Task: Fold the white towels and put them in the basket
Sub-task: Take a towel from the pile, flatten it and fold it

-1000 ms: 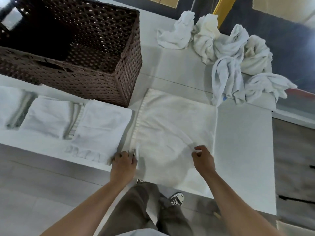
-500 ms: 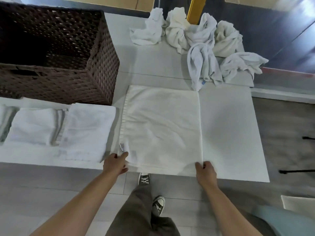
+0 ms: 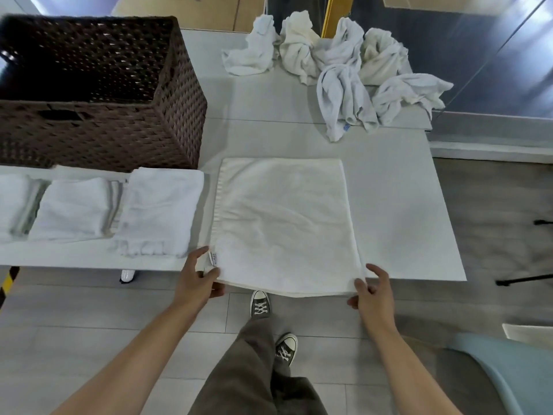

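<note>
A white towel (image 3: 281, 223) lies folded flat on the white table (image 3: 398, 223), its near edge hanging slightly over the table's front. My left hand (image 3: 197, 280) pinches its near left corner beside a small label. My right hand (image 3: 372, 292) pinches the near right corner. The brown wicker basket (image 3: 98, 94) stands at the back left, and I cannot see anything inside it. Three folded white towels (image 3: 161, 211) lie in a row in front of the basket. A heap of crumpled white towels (image 3: 338, 64) sits at the far edge of the table.
A yellow post (image 3: 329, 13) rises behind the crumpled heap. Dark glass panels stand to the right. A pale blue chair (image 3: 514, 372) is at the lower right. My legs and grey sneakers (image 3: 260, 304) stand on the tiled floor below the table's front edge.
My hands slid from the towel's surface to its near corners and took hold of them. The near edge now lifts off the table front. The camera has tilted to show more floor.
</note>
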The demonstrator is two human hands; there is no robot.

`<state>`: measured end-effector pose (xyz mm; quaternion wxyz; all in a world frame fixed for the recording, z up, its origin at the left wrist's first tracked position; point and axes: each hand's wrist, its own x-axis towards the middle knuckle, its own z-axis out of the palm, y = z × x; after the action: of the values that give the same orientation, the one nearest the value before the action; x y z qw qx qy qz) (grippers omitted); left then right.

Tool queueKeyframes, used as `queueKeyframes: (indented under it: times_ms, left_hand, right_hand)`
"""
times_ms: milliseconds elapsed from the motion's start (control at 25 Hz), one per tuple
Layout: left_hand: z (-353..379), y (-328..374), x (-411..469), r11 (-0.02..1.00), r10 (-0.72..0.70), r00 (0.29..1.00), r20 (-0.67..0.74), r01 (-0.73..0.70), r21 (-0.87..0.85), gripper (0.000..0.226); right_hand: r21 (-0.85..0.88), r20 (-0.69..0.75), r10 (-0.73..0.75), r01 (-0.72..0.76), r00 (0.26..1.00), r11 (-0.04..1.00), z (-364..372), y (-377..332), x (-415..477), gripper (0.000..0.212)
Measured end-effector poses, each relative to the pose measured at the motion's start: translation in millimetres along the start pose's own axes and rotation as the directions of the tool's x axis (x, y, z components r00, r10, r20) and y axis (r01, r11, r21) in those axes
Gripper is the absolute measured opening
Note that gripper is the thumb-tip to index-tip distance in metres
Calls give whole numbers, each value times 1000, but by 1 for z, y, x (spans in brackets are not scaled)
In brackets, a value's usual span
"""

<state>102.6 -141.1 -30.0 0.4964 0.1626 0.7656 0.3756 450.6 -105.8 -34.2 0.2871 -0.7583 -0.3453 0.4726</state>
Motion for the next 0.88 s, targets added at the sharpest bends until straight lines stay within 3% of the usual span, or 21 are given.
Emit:
queueKeyframes:
  times_ms: [120, 200, 280, 400, 480, 600, 720, 880]
  left_hand:
    - [-9, 6, -21, 998, 57, 998, 25, -57, -1, 21]
    - [-11, 14, -29, 996, 21, 1000, -18, -22, -90, 12]
    - [-14, 28, -32, 981, -24, 999, -36, 17, -192, 9]
    - [-13, 61, -25, 925, -32, 999, 33, 42, -378, 16]
    - [-8, 83, -15, 939, 66, 995, 73, -37, -341, 25]
    - [3, 113, 10, 973, 227, 974, -25, -226, 40, 15]
    - [7, 140, 48, 915, 337, 940, -48, -315, 253, 15]
    - [16, 160, 104, 885, 339, 938, -79, -289, 366, 27]
  right_hand:
    - [60, 0, -37, 37, 999, 998, -10, -1, -10, 19]
    - [228, -21, 29, -23, 999, 973, -11, -7, -9, 13]
    - [411, -23, 111, -92, 994, 907, -12, -18, -2, 13]
    - [605, 100, 112, -150, 989, 782, -15, -51, 17, 18]
    - [529, 125, 44, -104, 991, 842, -13, -76, 30, 18]
    - [196, 14, -64, 60, 998, 979, -3, -113, 59, 15]
    - [40, -54, -137, 139, 989, 989, 11, -147, 93, 10]
    - [-138, -71, -159, 148, 985, 979, 33, -171, 138, 13]
